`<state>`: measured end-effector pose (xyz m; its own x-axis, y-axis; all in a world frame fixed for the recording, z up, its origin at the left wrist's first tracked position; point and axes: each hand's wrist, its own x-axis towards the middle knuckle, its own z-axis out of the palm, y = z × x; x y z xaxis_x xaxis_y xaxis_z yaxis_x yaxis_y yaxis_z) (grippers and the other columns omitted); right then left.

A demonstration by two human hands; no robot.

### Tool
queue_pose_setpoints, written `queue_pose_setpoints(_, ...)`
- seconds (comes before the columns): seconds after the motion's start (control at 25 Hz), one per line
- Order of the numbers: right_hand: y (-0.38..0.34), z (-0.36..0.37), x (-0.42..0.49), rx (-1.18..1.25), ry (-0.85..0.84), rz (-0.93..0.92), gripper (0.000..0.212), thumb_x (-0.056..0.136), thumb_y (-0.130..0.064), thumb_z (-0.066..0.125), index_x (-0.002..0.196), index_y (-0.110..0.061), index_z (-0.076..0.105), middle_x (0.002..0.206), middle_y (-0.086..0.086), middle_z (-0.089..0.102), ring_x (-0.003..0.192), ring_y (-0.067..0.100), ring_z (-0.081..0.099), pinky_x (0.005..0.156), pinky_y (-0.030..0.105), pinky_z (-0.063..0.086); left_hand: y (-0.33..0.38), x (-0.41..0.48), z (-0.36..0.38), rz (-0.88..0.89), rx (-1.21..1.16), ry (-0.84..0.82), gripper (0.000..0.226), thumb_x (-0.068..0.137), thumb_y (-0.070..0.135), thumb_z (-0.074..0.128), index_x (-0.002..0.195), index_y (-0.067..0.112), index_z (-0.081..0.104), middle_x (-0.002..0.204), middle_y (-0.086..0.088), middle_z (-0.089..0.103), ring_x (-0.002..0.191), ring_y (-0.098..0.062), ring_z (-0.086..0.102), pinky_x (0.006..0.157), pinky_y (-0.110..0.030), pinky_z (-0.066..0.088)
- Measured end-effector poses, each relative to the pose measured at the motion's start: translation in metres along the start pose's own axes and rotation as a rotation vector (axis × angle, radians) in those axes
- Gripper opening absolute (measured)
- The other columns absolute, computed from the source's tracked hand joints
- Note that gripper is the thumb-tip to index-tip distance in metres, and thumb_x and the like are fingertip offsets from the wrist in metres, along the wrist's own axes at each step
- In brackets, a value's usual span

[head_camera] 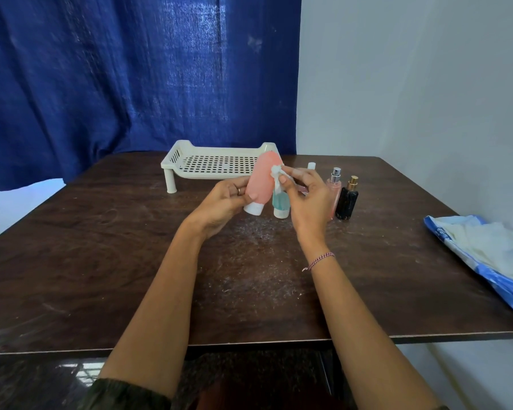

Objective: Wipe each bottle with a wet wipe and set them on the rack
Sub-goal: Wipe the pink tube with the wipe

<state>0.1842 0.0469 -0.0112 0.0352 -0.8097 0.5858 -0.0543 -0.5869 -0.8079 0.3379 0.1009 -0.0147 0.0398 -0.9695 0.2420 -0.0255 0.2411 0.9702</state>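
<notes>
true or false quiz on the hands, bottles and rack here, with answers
The left hand grips the pink bottle. True.
The right hand holds a wet wipe against it. True.
The rack stands on the table, with no bottle showing on it. True.
The black bottle lies on its side. False: it stands upright.
The wipes pack lies left of the rack. False: it's near the table's right edge.
</notes>
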Motion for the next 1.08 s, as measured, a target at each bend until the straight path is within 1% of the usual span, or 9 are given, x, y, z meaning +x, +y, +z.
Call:
queue_pose_setpoints(0.12, 0.002, 0.005, -0.004, -0.036, -0.057, 0.028, 0.028, 0.082, -0.021, 0.068, 0.108, -0.011, 0.068, 0.116, 0.003, 0.065, 0.109, 0.013, 0.058, 0.089, 0.032, 0.053, -0.002, 0.001, -0.003, 0.021, -0.133, 0.008, 0.04, 0.092, 0.0, 0.05, 0.132, 0.004, 0.047, 0.122, -0.005, 0.064, 0.116, -0.017, 0.059, 0.091, -0.024, 0.051)
queue_pose_setpoints(0.24, 0.002, 0.007, -0.006, -0.038, -0.097, 0.023, 0.027, 0.081, -0.02, 0.069, 0.107, -0.012, 0.069, 0.115, 0.002, 0.066, 0.109, 0.011, 0.059, 0.088, 0.031, 0.053, -0.002, 0.002, -0.004, 0.039, -0.253, 0.031, 0.04, 0.093, -0.001, 0.046, 0.133, 0.003, 0.045, 0.123, -0.005, 0.063, 0.114, -0.016, 0.061, 0.095, -0.027, 0.051)
queue_pose_setpoints(0.48, 0.001, 0.013, -0.011, -0.04, -0.154, 0.022, 0.023, 0.081, -0.018, 0.07, 0.104, -0.016, 0.069, 0.113, -0.001, 0.066, 0.098, 0.003, 0.057, 0.077, 0.01, 0.048, 0.002, 0.004, -0.005, 0.054, -0.447, 0.131, 0.051, 0.092, 0.004, 0.047, 0.14, -0.001, 0.034, 0.136, -0.021, 0.05, 0.124, -0.028, 0.053, 0.097, -0.035, 0.05)
queue_pose_setpoints(0.64, 0.002, 0.016, -0.013, -0.027, -0.116, -0.064, 0.021, 0.08, -0.014, 0.071, 0.101, -0.013, 0.068, 0.113, -0.002, 0.062, 0.105, 0.001, 0.05, 0.074, 0.0, 0.044, 0.002, 0.004, 0.0, 0.023, -0.55, 0.217, 0.045, 0.098, 0.003, 0.038, 0.142, -0.002, 0.031, 0.137, -0.021, 0.049, 0.113, -0.026, 0.059, 0.088, -0.036, 0.055)
queue_pose_setpoints(0.68, 0.002, 0.017, -0.014, -0.031, -0.105, -0.098, 0.02, 0.08, -0.013, 0.071, 0.1, -0.011, 0.068, 0.114, 0.0, 0.061, 0.107, 0.001, 0.049, 0.076, 0.002, 0.046, 0.002, 0.005, 0.003, 0.009, -0.578, 0.235, 0.043, 0.099, 0.003, 0.036, 0.142, -0.003, 0.031, 0.136, -0.021, 0.05, 0.109, -0.024, 0.061, 0.084, -0.036, 0.057)
queue_pose_setpoints(0.8, 0.001, 0.02, -0.017, -0.056, -0.067, -0.19, 0.019, 0.081, -0.01, 0.07, 0.099, -0.008, 0.066, 0.112, 0.004, 0.058, 0.109, -0.001, 0.046, 0.086, 0.026, 0.054, 0.001, 0.005, 0.01, -0.033, -0.683, 0.267, 0.041, 0.1, 0.004, 0.034, 0.14, -0.006, 0.032, 0.124, -0.02, 0.057, 0.102, -0.024, 0.064, 0.077, -0.034, 0.059)
queue_pose_setpoints(0.84, 0.001, 0.021, -0.018, -0.071, -0.052, -0.224, 0.018, 0.081, -0.009, 0.07, 0.098, -0.008, 0.065, 0.111, 0.004, 0.057, 0.109, -0.003, 0.045, 0.087, 0.028, 0.054, 0.001, 0.005, 0.012, -0.042, -0.723, 0.27, 0.041, 0.1, 0.004, 0.034, 0.139, -0.008, 0.032, 0.12, -0.019, 0.059, 0.101, -0.026, 0.064, 0.076, -0.035, 0.059)
queue_pose_setpoints(0.96, 0.001, 0.022, -0.02, -0.153, -0.037, -0.309, 0.018, 0.08, -0.007, 0.07, 0.098, -0.008, 0.064, 0.11, 0.005, 0.057, 0.108, -0.005, 0.042, 0.089, 0.011, 0.045, 0.002, 0.004, 0.016, -0.053, -0.798, 0.277, 0.04, 0.1, 0.004, 0.034, 0.137, -0.012, 0.033, 0.117, -0.022, 0.059, 0.101, -0.028, 0.062, 0.076, -0.035, 0.059)
queue_pose_setpoints(1.08, 0.001, 0.023, -0.022, -0.189, -0.096, -0.33, 0.018, 0.081, -0.006, 0.069, 0.098, -0.008, 0.065, 0.11, 0.007, 0.059, 0.109, 0.008, 0.051, 0.093, 0.007, 0.038, 0.005, 0.004, 0.016, -0.049, -0.856, 0.29, 0.04, 0.099, 0.003, 0.034, 0.136, -0.013, 0.034, 0.121, -0.024, 0.058, 0.102, -0.028, 0.062, 0.079, -0.036, 0.058)
